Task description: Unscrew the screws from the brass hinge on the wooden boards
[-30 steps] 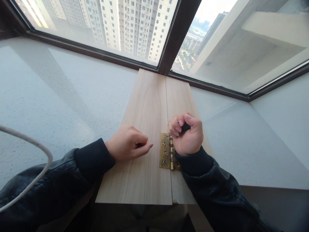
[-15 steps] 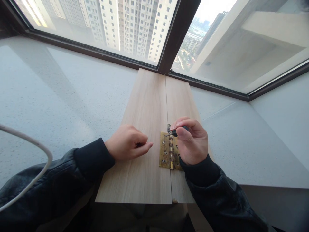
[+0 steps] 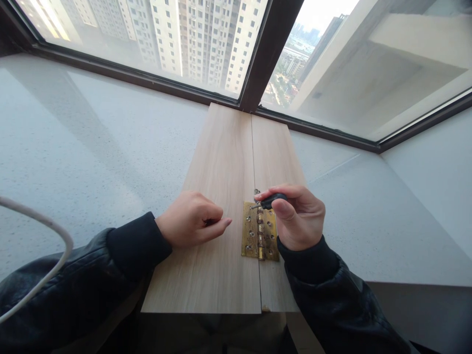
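Note:
Two pale wooden boards (image 3: 221,162) lie side by side on a white sill, joined near me by a brass hinge (image 3: 259,238). My right hand (image 3: 299,222) pinches a small black-handled screwdriver (image 3: 269,200), whose tip rests at the hinge's top left corner. A few loose screws (image 3: 256,192) lie just beyond the hinge. My left hand (image 3: 191,219) rests curled on the left board, fingers closed, with something small and dark between thumb and finger that I cannot make out.
The white speckled sill (image 3: 92,142) spreads to both sides, ending at a dark window frame (image 3: 258,59) at the back. A white cable (image 3: 44,231) loops in at the left. The boards' near ends overhang the sill's front edge (image 3: 405,284).
My right hand has opened from a fist over the hinge into a pinch, drawn back to the right, and laid the screwdriver sideways onto the hinge's top corner. My left hand has barely moved.

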The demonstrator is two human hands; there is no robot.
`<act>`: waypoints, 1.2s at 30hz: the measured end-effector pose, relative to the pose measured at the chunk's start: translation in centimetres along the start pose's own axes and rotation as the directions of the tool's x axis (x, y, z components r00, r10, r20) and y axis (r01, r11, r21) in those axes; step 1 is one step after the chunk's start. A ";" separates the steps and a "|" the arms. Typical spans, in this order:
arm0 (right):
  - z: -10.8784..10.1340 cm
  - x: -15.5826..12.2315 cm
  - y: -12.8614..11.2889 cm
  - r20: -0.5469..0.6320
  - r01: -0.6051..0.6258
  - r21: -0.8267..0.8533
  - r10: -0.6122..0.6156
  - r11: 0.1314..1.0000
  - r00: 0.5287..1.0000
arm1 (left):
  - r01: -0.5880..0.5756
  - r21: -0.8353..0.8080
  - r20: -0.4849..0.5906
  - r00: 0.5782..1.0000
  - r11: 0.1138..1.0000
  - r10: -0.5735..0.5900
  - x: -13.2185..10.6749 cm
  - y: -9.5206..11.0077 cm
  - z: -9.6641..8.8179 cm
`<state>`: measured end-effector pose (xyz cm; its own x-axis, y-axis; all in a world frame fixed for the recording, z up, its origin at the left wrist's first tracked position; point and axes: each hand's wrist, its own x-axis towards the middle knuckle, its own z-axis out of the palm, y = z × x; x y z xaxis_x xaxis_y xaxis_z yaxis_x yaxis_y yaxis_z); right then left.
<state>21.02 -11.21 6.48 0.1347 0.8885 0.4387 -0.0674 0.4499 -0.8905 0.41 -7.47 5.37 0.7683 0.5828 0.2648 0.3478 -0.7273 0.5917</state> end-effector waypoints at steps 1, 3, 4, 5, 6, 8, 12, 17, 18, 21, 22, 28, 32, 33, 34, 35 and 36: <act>-0.2 0.0 0.0 0.037 -0.035 0.030 0.034 0.999 0.999 | -0.001 0.003 0.002 1.000 1.000 0.001 0.0 0.0 0.0; -0.3 0.2 0.1 0.101 -0.096 0.086 0.087 0.992 0.991 | 0.000 0.006 0.002 1.000 1.000 0.000 0.0 0.0 -0.1; -0.2 0.3 0.2 0.125 -0.117 0.107 0.103 0.987 0.987 | 0.002 0.005 -0.001 1.000 1.000 -0.002 0.0 0.1 -0.1; 0.0 0.4 0.3 0.143 -0.133 0.127 0.114 0.983 0.983 | 0.002 0.003 -0.004 1.000 1.000 -0.002 0.0 0.1 -0.1; 0.3 0.6 0.3 0.160 -0.146 0.151 0.122 0.978 0.980 | 0.003 0.000 -0.007 1.000 1.000 -0.003 0.0 0.1 -0.1; 1.1 0.8 0.5 0.201 -0.179 0.188 0.141 0.966 0.969 | 0.006 -0.007 -0.008 1.000 1.000 -0.006 -0.1 0.1 -0.1; 2.4 1.0 0.3 0.269 -0.261 0.232 0.196 0.937 0.943 | 0.010 -0.017 -0.005 1.000 1.000 -0.010 -0.1 0.1 0.0; 1.9 0.8 -0.2 0.342 -0.347 0.282 0.244 0.895 0.907 | -0.003 -0.024 -0.015 1.000 1.000 0.003 0.0 0.1 0.0; 1.7 0.8 -0.2 0.335 -0.336 0.288 0.234 0.897 0.913 | -0.007 -0.025 -0.020 1.000 1.000 0.006 0.0 0.1 -0.1; 1.2 0.7 0.0 0.298 -0.289 0.288 0.202 0.913 0.933 | -0.013 -0.028 -0.025 1.000 1.000 0.012 0.0 0.1 -0.1; 1.1 0.7 0.1 0.288 -0.275 0.282 0.193 0.919 0.938 | -0.017 -0.028 -0.027 1.000 0.999 0.016 0.0 0.1 -0.1; 1.2 0.6 0.6 0.218 -0.224 0.284 0.164 0.932 0.962 | -0.030 -0.025 -0.041 0.999 0.999 0.029 0.0 0.0 0.0; 1.8 1.2 0.6 0.221 -0.256 0.290 0.195 0.922 0.956 | -0.016 -0.026 -0.029 0.999 1.000 0.016 0.1 0.0 0.0; 1.9 1.4 0.5 0.221 -0.277 0.305 0.215 0.911 0.951 | -0.014 -0.028 -0.026 1.000 1.000 0.013 0.0 0.0 0.0; 2.1 1.6 0.5 0.224 -0.304 0.326 0.239 0.895 0.945 | -0.013 -0.029 -0.024 1.000 0.999 0.012 0.0 0.0 0.1; 2.2 1.7 0.4 0.234 -0.331 0.344 0.261 0.879 0.936 | -0.012 -0.030 -0.024 1.000 0.999 0.012 0.0 0.0 0.1; 2.2 1.8 0.4 0.252 -0.356 0.353 0.278 0.865 0.927 | -0.013 -0.030 -0.028 1.000 0.999 0.012 0.0 0.0 0.1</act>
<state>19.08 -9.28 7.20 -0.1434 0.9714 0.1891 -0.4551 0.1049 -0.8842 0.46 -7.49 5.31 0.7572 0.5837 0.2934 0.3215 -0.7239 0.6105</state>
